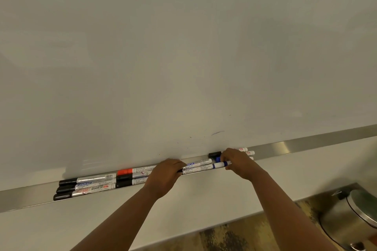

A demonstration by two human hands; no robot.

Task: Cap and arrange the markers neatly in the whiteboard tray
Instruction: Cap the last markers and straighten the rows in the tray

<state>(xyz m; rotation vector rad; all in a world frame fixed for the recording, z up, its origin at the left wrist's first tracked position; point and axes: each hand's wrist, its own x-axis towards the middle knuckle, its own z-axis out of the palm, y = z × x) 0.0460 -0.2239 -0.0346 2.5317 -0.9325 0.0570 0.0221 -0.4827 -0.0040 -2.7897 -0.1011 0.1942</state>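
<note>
Markers lie in rows in the tray below the whiteboard

The whiteboard tray carries markers in four end-to-end clusters: three at its left end, three more next to them running under the left hand, two between the hands, and three poking out past the right hand towards the tray's right end, eleven that can be counted, though any hidden under the hands cannot be told. Two hands are on the tray, one whiteboard stands above it, and one metal bin sits at the lower right.
</note>
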